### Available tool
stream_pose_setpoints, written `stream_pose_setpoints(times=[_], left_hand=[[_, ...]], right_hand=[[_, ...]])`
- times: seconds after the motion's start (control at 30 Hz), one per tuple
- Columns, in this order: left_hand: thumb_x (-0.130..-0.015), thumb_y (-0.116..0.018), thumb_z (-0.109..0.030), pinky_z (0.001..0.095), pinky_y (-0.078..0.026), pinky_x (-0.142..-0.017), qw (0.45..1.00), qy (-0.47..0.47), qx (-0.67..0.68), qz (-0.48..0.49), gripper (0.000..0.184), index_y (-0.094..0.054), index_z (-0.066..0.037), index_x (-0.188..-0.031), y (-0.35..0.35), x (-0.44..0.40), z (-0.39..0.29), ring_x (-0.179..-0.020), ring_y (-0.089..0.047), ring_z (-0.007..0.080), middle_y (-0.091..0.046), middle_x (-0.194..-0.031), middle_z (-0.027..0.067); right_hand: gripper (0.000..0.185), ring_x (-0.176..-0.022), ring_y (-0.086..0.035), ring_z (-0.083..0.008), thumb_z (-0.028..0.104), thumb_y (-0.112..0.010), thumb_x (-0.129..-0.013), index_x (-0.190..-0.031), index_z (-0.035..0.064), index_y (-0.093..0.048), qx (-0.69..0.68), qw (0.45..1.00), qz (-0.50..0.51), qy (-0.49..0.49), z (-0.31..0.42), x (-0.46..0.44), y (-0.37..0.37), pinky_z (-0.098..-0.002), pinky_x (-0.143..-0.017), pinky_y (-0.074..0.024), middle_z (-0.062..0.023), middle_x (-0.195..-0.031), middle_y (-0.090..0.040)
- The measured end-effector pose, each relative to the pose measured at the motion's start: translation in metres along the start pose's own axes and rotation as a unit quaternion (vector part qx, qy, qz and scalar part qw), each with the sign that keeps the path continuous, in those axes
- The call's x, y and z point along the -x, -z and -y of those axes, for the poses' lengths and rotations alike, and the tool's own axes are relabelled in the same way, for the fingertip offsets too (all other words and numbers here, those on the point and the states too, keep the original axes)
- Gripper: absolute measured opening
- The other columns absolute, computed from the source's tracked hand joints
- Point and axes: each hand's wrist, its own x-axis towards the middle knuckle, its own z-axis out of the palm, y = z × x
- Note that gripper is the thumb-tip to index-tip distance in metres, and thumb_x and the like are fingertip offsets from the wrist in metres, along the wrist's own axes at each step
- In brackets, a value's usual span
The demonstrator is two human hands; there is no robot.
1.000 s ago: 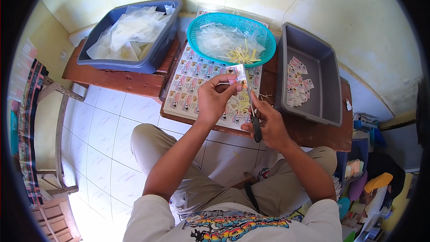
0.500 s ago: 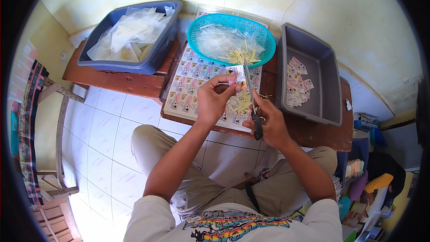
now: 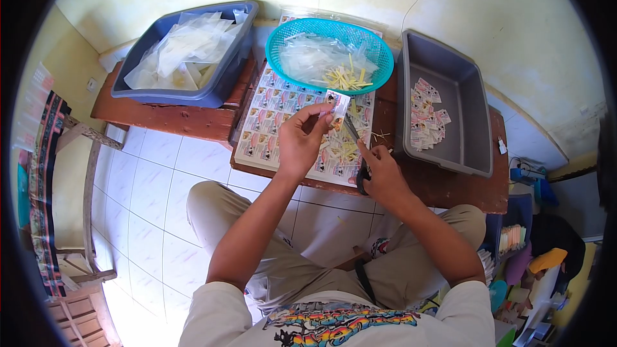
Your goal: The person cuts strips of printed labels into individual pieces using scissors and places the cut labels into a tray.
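My left hand (image 3: 302, 141) pinches a small printed label (image 3: 337, 106) upright between thumb and fingers, just below the teal basket. Black-handled scissors (image 3: 351, 130) are in my right hand (image 3: 385, 180), their blades pointing up and left beside the label's right edge. Under both hands lie printed sheets (image 3: 260, 119) with rows of the same design, and thin yellowish paper strips (image 3: 342, 151) are scattered on them. The teal basket (image 3: 273, 63) holds clear plastic pieces (image 3: 318, 58) and more yellow strips (image 3: 347, 78). Cut labels (image 3: 427, 115) lie in the grey tub at the right.
A blue-grey tub (image 3: 225, 83) of translucent plastic sheets stands on the wooden bench (image 3: 160, 114) at left. The grey tub (image 3: 475, 122) sits on the brown table (image 3: 450, 191). At the lower right are a person in dark clothing (image 3: 559, 244) and several coloured items.
The scissors have tilted left and moved away from the basket, with my right hand turning over their handles. My left hand and the label have shifted slightly left.
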Motion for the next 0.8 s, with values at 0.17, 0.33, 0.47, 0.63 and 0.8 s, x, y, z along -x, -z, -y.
stream_pose_setpoints(times=[0.17, 0.33, 0.47, 0.63, 0.8], left_hand=[[-0.100, -0.070, -0.005, 0.0237, -0.056, -0.075, 1.000, -0.002, 0.004, 0.003, 0.020, -0.073, 0.001, -0.119, 0.001, 0.001, -0.001, -0.085, -0.068, 0.0072, -0.076, -0.098, 0.0051], [-0.099, -0.070, -0.002, 0.0223, -0.054, -0.075, 0.999, -0.001, -0.028, 0.018, 0.020, -0.074, 0.001, -0.119, 0.003, 0.000, -0.004, -0.086, -0.067, 0.0060, -0.077, -0.101, 0.0058], [-0.099, -0.072, -0.004, 0.0219, -0.052, -0.077, 0.999, -0.011, -0.035, 0.021, 0.022, -0.072, 0.002, -0.120, 0.002, 0.001, -0.007, -0.086, -0.065, 0.0059, -0.074, -0.098, 0.0029], [-0.096, -0.076, -0.005, 0.0227, -0.053, -0.074, 0.997, -0.015, -0.076, 0.029, 0.023, -0.073, 0.001, -0.118, 0.003, 0.003, -0.010, -0.084, -0.067, 0.0058, -0.076, -0.095, 0.0036], [-0.094, -0.079, -0.005, 0.0230, -0.053, -0.071, 0.994, -0.030, -0.098, 0.039, 0.026, -0.073, 0.000, -0.118, 0.005, 0.004, -0.010, -0.081, -0.067, 0.0058, -0.075, -0.092, 0.0031]], right_hand=[[0.082, -0.101, -0.068, -0.0394, 0.006, -0.079, -0.077, -0.153, 0.0139, -0.050, 0.030, 0.999, -0.011, -0.007, 0.006, -0.003, 0.003, -0.0484, -0.087, -0.0586, -0.0169, -0.123, -0.052], [0.079, -0.100, -0.070, -0.0401, 0.005, -0.074, -0.079, -0.153, 0.0175, -0.051, 0.052, 0.999, 0.001, -0.005, 0.004, -0.006, 0.000, -0.0496, -0.086, -0.0589, -0.0171, -0.125, -0.051], [0.075, -0.103, -0.070, -0.0415, 0.008, -0.069, -0.082, -0.154, 0.0157, -0.050, 0.084, 0.994, 0.062, -0.042, 0.022, -0.006, 0.009, -0.0519, -0.088, -0.0585, -0.0182, -0.132, -0.048], [0.073, -0.102, -0.070, -0.0441, 0.009, -0.064, -0.083, -0.155, 0.0120, -0.048, 0.108, 0.990, 0.075, -0.047, 0.025, -0.007, 0.007, -0.0532, -0.088, -0.0584, -0.0207, -0.136, -0.048], [0.069, -0.097, -0.072, -0.0451, 0.012, -0.064, -0.084, -0.151, 0.0026, -0.050, 0.139, 0.988, 0.064, -0.028, 0.027, -0.005, 0.007, -0.0542, -0.086, -0.0588, -0.0223, -0.131, -0.053]])
